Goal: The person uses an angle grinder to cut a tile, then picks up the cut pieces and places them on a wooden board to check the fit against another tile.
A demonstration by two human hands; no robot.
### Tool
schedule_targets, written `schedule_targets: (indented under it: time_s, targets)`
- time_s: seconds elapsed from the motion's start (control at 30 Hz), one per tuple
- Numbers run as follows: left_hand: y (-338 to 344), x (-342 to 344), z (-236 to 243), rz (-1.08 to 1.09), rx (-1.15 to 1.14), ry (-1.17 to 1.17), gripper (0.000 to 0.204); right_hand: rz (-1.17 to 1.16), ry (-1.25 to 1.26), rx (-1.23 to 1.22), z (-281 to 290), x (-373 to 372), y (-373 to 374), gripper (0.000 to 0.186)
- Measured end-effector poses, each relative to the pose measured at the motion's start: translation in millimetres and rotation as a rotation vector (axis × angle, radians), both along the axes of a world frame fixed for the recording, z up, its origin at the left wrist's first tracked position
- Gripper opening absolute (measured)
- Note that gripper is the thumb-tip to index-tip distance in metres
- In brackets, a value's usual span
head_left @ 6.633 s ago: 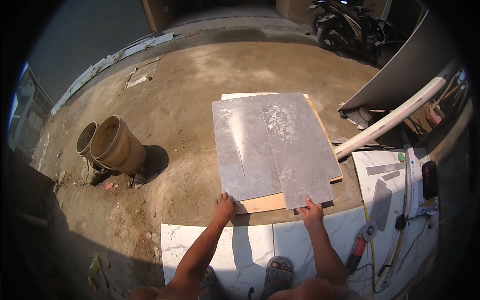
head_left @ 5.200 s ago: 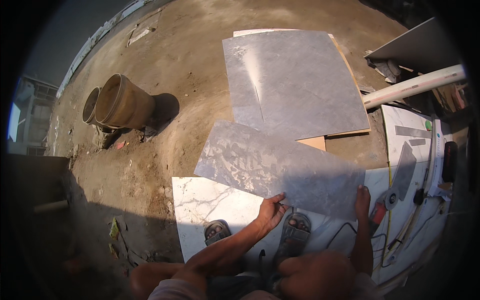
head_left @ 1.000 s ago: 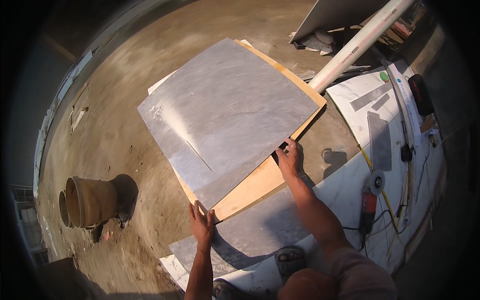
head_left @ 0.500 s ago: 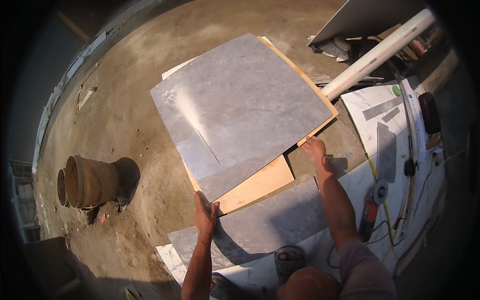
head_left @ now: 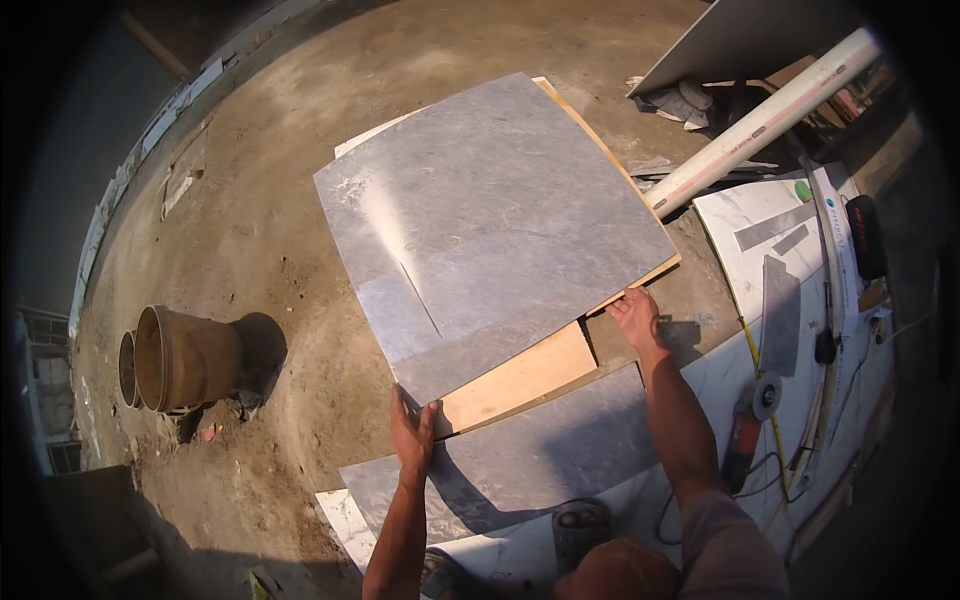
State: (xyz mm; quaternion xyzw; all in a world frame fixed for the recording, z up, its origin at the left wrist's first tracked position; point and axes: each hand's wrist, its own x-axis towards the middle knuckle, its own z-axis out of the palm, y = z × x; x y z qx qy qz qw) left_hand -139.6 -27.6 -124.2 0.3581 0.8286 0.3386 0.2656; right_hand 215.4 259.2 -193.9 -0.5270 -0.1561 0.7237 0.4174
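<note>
My left hand (head_left: pixel 414 430) grips the near-left corner of a stack: a large grey tile (head_left: pixel 495 210) with a pale dust streak and slit, over light wooden board (head_left: pixel 515 375). My right hand (head_left: pixel 634 312) pinches the near edge toward the stack's right, at the yellowish board beneath the tile. A narrower grey tile (head_left: pixel 545 445) lies nearer me, partly on white marble-look tiles (head_left: pixel 340 525) by my sandalled feet. An angle grinder (head_left: pixel 752 420) rests to the right of my right forearm.
Two dirty buckets (head_left: pixel 185 355) stand on dirt at left. A white pipe (head_left: pixel 760 130) slants at upper right beside a leaning grey panel (head_left: pixel 680 50). Tile offcuts (head_left: pixel 775 310), a black case (head_left: pixel 866 235), cords and yellow tape lie at right.
The narrower tile has moved from atop the stack to nearer my feet. The stack has turned; my right hand has moved rightward along its near edge in the last second.
</note>
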Motion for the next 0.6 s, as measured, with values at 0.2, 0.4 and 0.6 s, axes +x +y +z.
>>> schedule_targets:
  time_s: [0.2,0.4,0.6]
  targets:
    - [17,-8,-11,-0.015,0.085,-0.080,0.084,-0.431,-0.038,0.140,-5,29,49,0.040]
    - [5,-36,-22,-0.059,0.027,-0.024,0.086,-0.383,-0.024,0.133,-9,-1,18,0.039]
    - [13,-52,-24,-0.150,-0.093,-0.015,0.082,-0.251,-0.247,0.008,-22,39,36,0.050]
